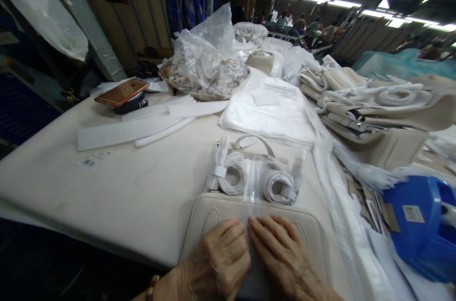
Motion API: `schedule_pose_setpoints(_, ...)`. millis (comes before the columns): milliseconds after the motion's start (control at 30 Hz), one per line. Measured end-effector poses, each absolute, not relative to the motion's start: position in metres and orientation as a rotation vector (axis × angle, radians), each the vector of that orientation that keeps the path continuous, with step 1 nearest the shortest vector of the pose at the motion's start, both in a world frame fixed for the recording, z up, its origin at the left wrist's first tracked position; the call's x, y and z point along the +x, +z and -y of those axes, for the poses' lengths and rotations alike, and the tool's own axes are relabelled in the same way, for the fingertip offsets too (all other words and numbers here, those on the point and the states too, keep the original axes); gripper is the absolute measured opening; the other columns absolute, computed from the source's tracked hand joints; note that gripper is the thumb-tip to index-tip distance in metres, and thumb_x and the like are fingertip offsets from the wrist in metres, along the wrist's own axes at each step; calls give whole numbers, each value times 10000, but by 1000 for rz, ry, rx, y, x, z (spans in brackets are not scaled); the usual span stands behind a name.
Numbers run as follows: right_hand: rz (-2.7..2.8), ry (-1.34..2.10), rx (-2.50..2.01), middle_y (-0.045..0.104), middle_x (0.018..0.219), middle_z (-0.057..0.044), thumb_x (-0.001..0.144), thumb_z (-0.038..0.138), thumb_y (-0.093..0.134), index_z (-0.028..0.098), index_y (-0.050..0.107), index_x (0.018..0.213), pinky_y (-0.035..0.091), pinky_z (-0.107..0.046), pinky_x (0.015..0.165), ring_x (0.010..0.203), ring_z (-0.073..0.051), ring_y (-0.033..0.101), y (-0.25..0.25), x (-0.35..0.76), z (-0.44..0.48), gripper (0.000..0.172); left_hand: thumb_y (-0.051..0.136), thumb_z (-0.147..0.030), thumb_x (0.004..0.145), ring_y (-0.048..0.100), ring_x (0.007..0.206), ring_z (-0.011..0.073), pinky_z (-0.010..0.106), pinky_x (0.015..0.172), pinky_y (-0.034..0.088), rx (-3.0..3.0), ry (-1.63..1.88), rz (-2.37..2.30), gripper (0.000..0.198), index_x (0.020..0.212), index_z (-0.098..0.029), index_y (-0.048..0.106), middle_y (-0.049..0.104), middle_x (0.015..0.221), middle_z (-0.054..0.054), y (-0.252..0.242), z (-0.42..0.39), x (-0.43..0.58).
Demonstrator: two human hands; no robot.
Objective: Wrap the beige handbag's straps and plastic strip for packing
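Note:
A cream bag (199, 215) lies flat at the table's near edge, with two wrapped strap rolls (233, 176) and a thin handle (265, 142) beyond its top edge. Clear plastic film (252, 192) runs down between the rolls onto the bag. My left hand (223, 256) rests on the bag with fingers curled together at the film's left edge; what they pinch is hidden. Just right of it, my right hand (281, 249) lies with its fingers stretched out over the bag, fingertips beside the film.
White sheets (270, 108) are stacked behind the bag. Foam strips (121, 130) and a phone (123, 92) on a black roll lie left. Cream pieces (384, 101) pile up right, above a blue container (420, 220). People sit far back.

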State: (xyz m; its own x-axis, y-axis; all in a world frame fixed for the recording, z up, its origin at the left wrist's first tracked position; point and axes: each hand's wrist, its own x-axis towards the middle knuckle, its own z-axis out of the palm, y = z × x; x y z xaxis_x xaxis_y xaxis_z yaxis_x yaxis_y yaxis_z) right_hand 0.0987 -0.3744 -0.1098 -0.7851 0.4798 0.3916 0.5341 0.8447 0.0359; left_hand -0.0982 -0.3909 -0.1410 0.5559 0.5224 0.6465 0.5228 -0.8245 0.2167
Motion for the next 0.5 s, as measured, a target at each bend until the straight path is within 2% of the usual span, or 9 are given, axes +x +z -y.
schedule_pose_setpoints(67,2610,-246,-788,704,1097,-67,1009,195,176,108,645,1095,339,-383,941,1032,-207,564,-116,97,381,485,441,-116,877,621,968,202,342,960,503,-2765,-1132,950,205,929,-59,631,681,899,124,-136,391,-100)
schedule_pose_setpoints(167,2492,-261,-776,731,994,-40,1009,167,176,141,676,986,361,-365,943,987,-196,593,-130,89,391,501,424,-168,903,587,1055,224,329,938,507,-2760,-1019,916,309,1108,-5,587,673,1052,154,-131,391,-100)
schedule_pose_setpoints(333,2233,-106,-656,732,803,43,1000,149,342,186,670,829,376,-259,933,810,-112,621,-146,94,409,372,416,-309,935,568,1081,236,351,978,468,-2791,-897,898,373,1100,-45,622,680,1083,129,-131,390,-99)
schedule_pose_setpoints(400,2130,-57,-773,726,816,39,1000,191,364,211,670,871,385,-255,925,832,-115,619,-137,124,413,332,436,-329,938,573,1074,225,333,969,462,-2760,-905,905,362,1090,-66,632,690,1065,116,-137,390,-99)
schedule_pose_setpoints(500,1846,-136,-1275,690,993,-36,922,203,495,232,637,1051,416,-328,920,986,-187,592,-107,199,415,194,427,-282,945,605,991,188,301,971,427,-2597,-1112,880,288,1020,-140,666,718,983,57,-161,387,-101)
